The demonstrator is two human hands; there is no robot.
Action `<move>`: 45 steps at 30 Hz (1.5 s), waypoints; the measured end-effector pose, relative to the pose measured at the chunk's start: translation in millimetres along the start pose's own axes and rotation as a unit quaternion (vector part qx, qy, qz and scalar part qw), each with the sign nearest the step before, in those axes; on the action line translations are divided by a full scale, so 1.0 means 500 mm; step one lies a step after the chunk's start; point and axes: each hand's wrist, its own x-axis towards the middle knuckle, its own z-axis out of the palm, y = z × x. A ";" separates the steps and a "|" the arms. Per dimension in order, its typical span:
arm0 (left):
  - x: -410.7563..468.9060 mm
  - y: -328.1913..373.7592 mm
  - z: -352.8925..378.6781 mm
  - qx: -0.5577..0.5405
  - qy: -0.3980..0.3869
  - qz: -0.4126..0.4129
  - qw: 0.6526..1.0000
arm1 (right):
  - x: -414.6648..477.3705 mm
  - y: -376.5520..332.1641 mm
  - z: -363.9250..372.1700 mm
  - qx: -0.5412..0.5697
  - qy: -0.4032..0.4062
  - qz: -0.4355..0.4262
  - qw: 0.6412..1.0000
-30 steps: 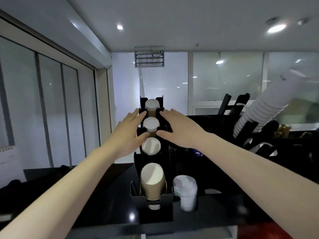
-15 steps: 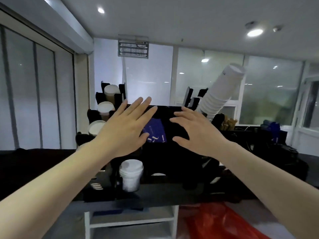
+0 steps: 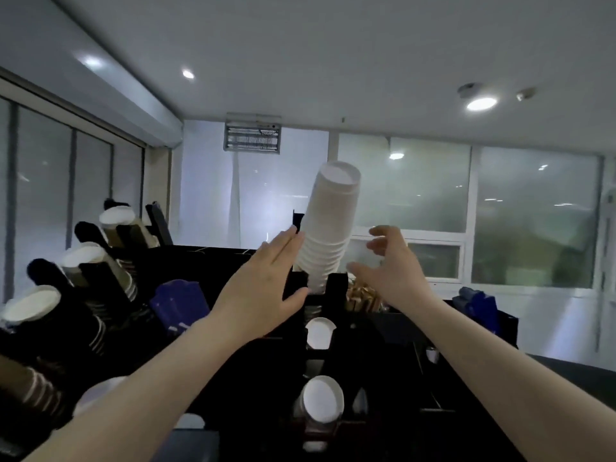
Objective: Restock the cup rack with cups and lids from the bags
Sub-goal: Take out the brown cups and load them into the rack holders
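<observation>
Both empty, left hand (image 3: pixel 263 281) flat, right hand (image 3: pixel 391 271) half-curled, flank the white cup stack (image 3: pixel 328 228) in the rack (image 3: pixel 338 290).

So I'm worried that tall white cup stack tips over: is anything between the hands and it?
Nothing visible. The left hand is right at the left side of the cup stack, whether touching I cannot tell; the right hand is just to its right, with only open air between.

Base of white cup stack (image 3: pixel 328 228) behind black rack (image 3: pixel 336 285)
</observation>
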 end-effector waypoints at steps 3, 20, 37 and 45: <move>0.058 -0.018 0.056 -0.141 0.001 -0.138 0.980 | 0.048 0.009 0.009 0.064 -0.040 0.017 0.997; 0.181 -0.065 0.219 -0.405 0.069 -0.169 0.896 | 0.138 0.005 0.108 0.240 -0.028 0.006 0.970; 0.111 -0.013 0.130 -0.348 0.032 -0.195 0.916 | 0.058 -0.125 -0.023 0.264 0.040 -0.086 0.960; 0.006 0.108 -0.012 -0.375 0.102 -0.038 0.920 | -0.096 -0.106 -0.034 0.302 -0.065 -0.116 0.944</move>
